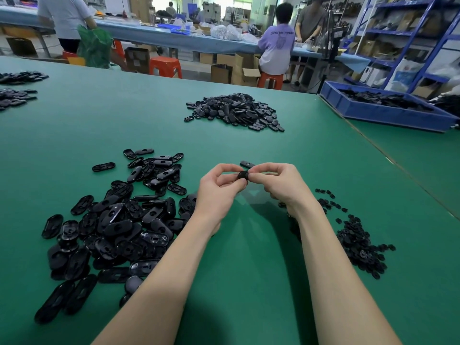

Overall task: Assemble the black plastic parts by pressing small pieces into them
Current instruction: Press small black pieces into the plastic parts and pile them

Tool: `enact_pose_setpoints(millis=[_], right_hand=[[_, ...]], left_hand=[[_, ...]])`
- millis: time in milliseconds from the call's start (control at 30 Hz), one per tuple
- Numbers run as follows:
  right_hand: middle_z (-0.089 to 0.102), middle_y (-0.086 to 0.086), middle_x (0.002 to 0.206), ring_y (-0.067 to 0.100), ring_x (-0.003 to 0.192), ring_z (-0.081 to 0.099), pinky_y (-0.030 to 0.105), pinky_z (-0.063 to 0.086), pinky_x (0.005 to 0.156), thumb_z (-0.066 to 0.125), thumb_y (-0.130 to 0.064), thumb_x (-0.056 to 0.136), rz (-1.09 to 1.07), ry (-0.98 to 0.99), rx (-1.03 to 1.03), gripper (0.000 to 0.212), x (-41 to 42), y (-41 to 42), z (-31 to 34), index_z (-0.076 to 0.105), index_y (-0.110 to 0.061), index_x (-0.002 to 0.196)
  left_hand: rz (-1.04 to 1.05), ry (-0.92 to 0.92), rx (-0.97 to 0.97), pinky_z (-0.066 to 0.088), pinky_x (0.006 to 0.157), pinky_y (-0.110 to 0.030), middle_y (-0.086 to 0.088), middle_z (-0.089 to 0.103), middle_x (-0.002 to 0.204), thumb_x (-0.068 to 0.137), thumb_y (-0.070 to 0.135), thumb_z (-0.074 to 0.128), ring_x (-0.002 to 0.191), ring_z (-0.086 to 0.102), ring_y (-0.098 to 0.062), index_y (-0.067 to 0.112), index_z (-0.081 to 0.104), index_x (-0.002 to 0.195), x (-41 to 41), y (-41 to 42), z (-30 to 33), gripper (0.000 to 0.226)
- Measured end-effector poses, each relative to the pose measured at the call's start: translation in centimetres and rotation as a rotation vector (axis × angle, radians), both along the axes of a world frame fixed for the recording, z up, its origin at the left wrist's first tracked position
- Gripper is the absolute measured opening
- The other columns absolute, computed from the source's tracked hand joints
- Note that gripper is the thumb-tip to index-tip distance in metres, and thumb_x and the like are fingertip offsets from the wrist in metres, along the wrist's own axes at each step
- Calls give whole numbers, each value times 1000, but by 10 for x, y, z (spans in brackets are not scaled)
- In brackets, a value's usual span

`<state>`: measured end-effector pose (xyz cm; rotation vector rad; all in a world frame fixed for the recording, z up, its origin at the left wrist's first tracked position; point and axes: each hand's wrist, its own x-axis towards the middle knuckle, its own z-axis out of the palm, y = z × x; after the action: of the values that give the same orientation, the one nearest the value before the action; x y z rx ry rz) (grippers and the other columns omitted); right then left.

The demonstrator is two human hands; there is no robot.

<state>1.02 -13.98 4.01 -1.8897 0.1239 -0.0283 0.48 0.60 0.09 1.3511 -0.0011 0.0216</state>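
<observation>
Fingers of both hands pinch one black part between them.

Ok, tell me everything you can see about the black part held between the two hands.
The black part is small, dark and looks like glossy plastic, with a rounded end showing. Most of it is hidden, so its full shape and any small piece in it cannot be made out. It is held up above the green table, not resting on it. The left hand pinches it from one side and the right hand from the other, fingertips meeting on it. A single loose oval part lies on the table just beyond.
</observation>
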Motion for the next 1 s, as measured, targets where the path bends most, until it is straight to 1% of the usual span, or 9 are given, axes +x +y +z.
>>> enact_pose_setpoints(millis=[100, 200, 300, 400, 533, 733, 833, 933, 1000], right_hand=[[65, -7, 66, -3, 41, 44, 11, 33, 44, 81, -20, 85, -10, -8, -49, 7, 1, -1, 1, 75, -23, 87], [67, -6, 69, 2, 43, 45, 13, 35, 43, 83, -24, 83, -1, 28, -58, 19, 1, -3, 2, 74, -26, 99], [66, -8, 70, 2, 46, 50, 14, 34, 43, 85, -29, 82, 20, 77, -15, 14, 0, -8, 0, 76, -26, 92], [68, -14, 66, 3, 50, 54, 14, 34, 42, 87, -33, 80, 53, 118, 13, 16, 0, -11, -2, 73, -27, 86], [68, -9, 70, 6, 52, 51, 14, 35, 44, 85, -26, 82, 105, 78, -26, 12, 0, -14, 0, 74, -22, 86], [59, -11, 58, 4, 44, 47, 11, 35, 43, 81, -18, 82, 77, -6, -158, 7, 3, -9, 2, 75, -19, 80], [56, -10, 59, 3, 46, 44, 14, 35, 47, 79, -14, 84, 97, -45, -163, 10, 4, -8, -1, 71, -17, 79], [53, -12, 56, 0, 44, 41, 12, 32, 46, 78, -13, 86, 121, -81, -131, 12, 3, -8, -5, 68, -15, 79], [53, -12, 56, 0, 43, 40, 11, 31, 45, 77, -12, 86, 118, -90, -123, 13, 3, -7, -7, 68, -14, 78]], left_hand=[[-15, 1, 7, 52, 98, -42, -4, 78, 90, 86, -4, 69, 80, 71, -13, 20, 68, 93, 0, 0, 0, 25], [-35, 21, -21, 52, 99, -40, -4, 78, 89, 87, -4, 67, 79, 70, -14, 20, 66, 93, 2, 1, -1, 24], [-63, 53, -45, 52, 98, -39, -5, 78, 86, 89, -3, 65, 77, 67, -18, 18, 64, 97, 5, 3, -1, 23], [-91, 64, -39, 53, 93, -35, -2, 76, 81, 90, -1, 66, 70, 64, -14, 17, 62, 100, 6, 2, -2, 21], [-87, 67, -27, 52, 93, -35, -1, 74, 78, 89, -1, 67, 69, 62, -14, 16, 61, 98, 5, 2, -1, 20], [-58, 58, 7, 46, 84, -32, -3, 70, 75, 89, -1, 67, 72, 58, -18, 13, 61, 98, 3, 2, -1, 18], [-63, 66, -3, 47, 84, -31, -2, 70, 73, 89, -2, 68, 72, 60, -18, 13, 61, 97, 4, 3, 0, 18], [-70, 87, -63, 50, 85, -30, -4, 72, 76, 88, -4, 68, 72, 62, -19, 12, 62, 96, 6, 5, -1, 18], [-62, 94, -48, 51, 87, -31, -4, 73, 76, 88, -3, 69, 74, 63, -20, 12, 63, 96, 7, 4, -2, 19]])
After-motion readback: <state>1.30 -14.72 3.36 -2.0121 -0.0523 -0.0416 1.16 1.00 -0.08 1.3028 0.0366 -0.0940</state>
